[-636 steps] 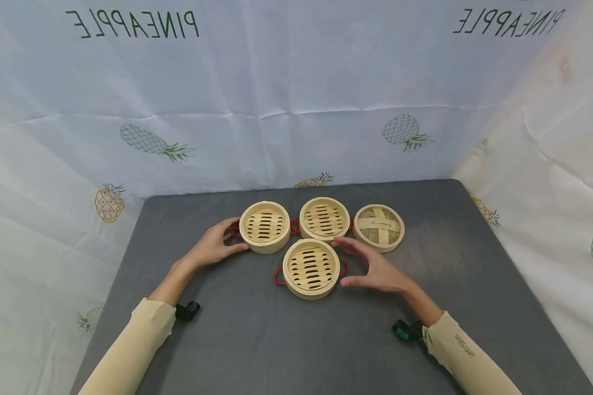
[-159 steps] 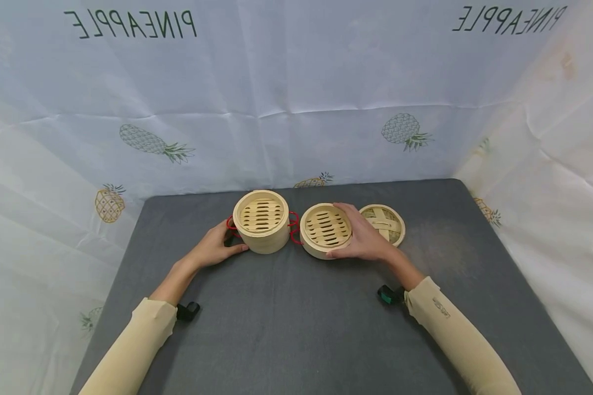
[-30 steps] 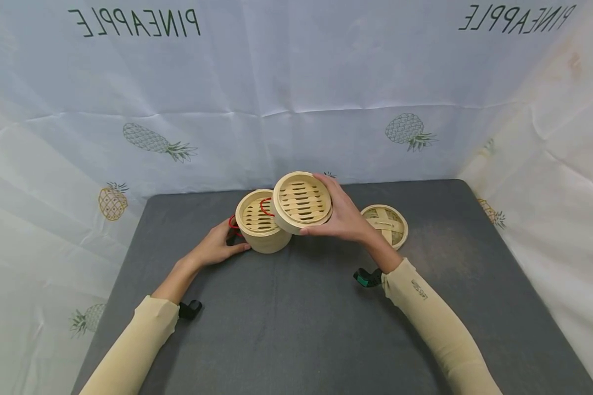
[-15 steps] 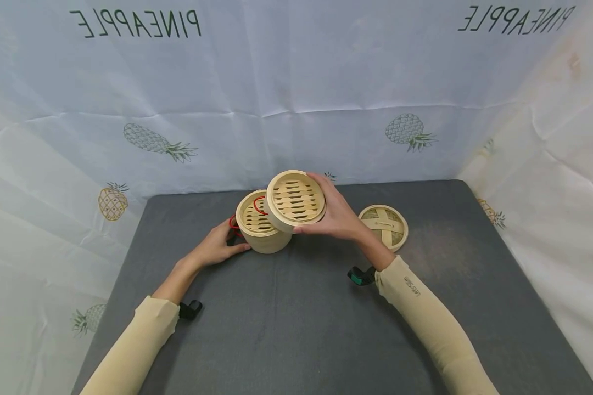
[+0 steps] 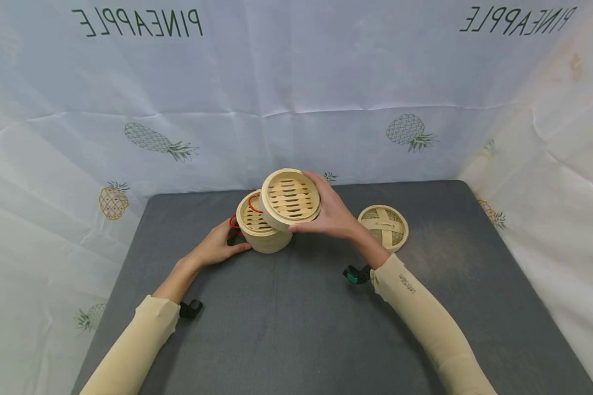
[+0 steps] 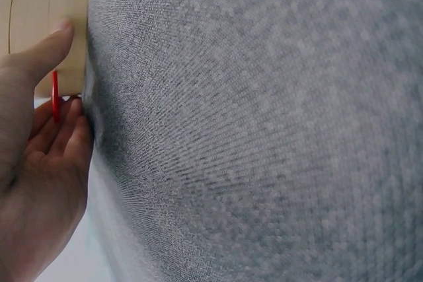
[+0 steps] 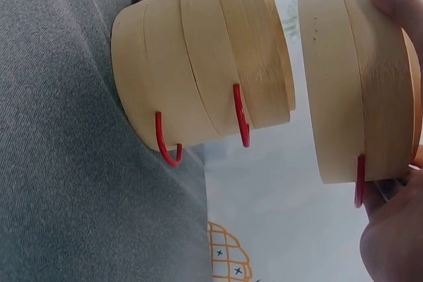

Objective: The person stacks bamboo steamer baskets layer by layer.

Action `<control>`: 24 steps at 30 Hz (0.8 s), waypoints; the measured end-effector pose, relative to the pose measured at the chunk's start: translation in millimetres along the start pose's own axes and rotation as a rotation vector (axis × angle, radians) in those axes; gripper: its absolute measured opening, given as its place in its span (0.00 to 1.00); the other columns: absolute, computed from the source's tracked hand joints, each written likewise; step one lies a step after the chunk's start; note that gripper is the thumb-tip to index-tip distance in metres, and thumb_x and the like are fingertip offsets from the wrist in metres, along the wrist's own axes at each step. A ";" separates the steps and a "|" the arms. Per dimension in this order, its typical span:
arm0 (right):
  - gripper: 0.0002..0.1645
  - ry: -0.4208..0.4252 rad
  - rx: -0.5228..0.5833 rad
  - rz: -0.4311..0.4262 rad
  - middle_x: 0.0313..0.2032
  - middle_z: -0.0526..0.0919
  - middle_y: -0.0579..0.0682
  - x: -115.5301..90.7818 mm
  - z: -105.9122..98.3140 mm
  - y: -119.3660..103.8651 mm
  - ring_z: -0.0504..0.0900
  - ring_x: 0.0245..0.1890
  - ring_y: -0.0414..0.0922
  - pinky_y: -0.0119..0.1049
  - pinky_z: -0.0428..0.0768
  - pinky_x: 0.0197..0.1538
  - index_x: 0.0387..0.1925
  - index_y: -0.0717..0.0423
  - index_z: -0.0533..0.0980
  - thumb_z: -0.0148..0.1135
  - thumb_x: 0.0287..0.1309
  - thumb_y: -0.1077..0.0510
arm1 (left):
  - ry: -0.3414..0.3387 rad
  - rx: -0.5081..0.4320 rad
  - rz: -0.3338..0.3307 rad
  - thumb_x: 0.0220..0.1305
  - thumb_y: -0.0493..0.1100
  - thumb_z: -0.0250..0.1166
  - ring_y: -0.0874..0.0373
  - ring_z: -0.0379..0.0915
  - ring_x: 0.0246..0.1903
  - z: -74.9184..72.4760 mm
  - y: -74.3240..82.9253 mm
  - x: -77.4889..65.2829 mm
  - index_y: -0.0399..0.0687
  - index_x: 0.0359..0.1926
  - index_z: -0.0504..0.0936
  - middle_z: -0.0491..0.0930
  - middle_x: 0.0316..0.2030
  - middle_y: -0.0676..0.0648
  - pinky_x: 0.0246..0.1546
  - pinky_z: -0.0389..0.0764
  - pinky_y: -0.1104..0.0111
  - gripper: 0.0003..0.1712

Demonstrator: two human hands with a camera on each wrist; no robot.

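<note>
My right hand [image 5: 332, 215] grips a round bamboo steamer basket [image 5: 290, 198] with a slatted floor and red side handles, thumb on the near side and fingers at the far side. The basket is raised and slightly tilted, overlapping a stack of two matching baskets [image 5: 272, 243] in the head view. In the right wrist view a gap shows between the held basket [image 7: 337, 84] and the stack [image 7: 198, 64]. My left hand [image 5: 214, 246] holds the stack's left side around a red handle [image 6: 55, 90], thumb against the lower basket's wall. The stack stands on the table.
A woven bamboo lid [image 5: 386, 233] with crossed strips lies on the dark grey table [image 5: 277, 329], right of the stack and partly behind my right forearm. A white cloth [image 5: 286, 71] printed with pineapples hangs behind the table's far edge.
Earlier, three baskets sat separately; two became a stack. The third was then lifted from beside the lid. Over the last second my right hand has carried it slightly left; my left hand stays put.
</note>
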State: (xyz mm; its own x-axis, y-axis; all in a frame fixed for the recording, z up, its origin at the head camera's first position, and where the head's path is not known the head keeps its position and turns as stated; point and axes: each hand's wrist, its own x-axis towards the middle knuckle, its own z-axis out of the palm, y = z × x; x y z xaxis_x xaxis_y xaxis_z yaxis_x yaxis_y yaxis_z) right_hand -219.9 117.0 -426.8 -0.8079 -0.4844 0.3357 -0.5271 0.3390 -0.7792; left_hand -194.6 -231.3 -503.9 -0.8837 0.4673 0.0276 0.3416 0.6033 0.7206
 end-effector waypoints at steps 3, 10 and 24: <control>0.82 -0.001 0.001 -0.003 0.81 0.63 0.53 2.7 2.1 -1.4 0.68 0.78 0.54 0.65 0.70 0.78 0.87 0.44 0.53 0.78 0.40 0.15 | 0.003 -0.003 0.004 0.68 0.40 0.78 0.39 0.81 0.67 -0.2 -0.1 0.3 0.39 0.82 0.62 0.76 0.70 0.35 0.69 0.83 0.45 0.48; 0.86 -0.002 0.006 0.010 0.82 0.62 0.54 9.2 7.4 -4.7 0.66 0.80 0.56 0.67 0.68 0.79 0.87 0.49 0.53 0.74 0.36 0.10 | 0.007 0.002 -0.004 0.68 0.39 0.78 0.39 0.79 0.69 0.2 0.0 0.6 0.39 0.82 0.62 0.75 0.72 0.35 0.70 0.83 0.44 0.49; 0.84 -0.020 0.033 0.002 0.81 0.62 0.54 16.6 15.0 -8.7 0.69 0.78 0.55 0.65 0.71 0.77 0.87 0.51 0.53 0.77 0.39 0.14 | -0.004 -0.024 0.005 0.69 0.40 0.77 0.39 0.79 0.70 0.8 -2.1 0.6 0.40 0.83 0.62 0.75 0.72 0.36 0.71 0.82 0.46 0.49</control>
State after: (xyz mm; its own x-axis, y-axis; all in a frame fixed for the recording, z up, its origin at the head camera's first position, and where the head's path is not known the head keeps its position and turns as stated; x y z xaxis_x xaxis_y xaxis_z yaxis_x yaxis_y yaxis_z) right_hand -224.8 93.9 -422.4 -0.8033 -0.4998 0.3239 -0.5162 0.3129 -0.7972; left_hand -195.6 -231.8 -506.0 -0.8806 0.4730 0.0284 0.3382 0.5852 0.7370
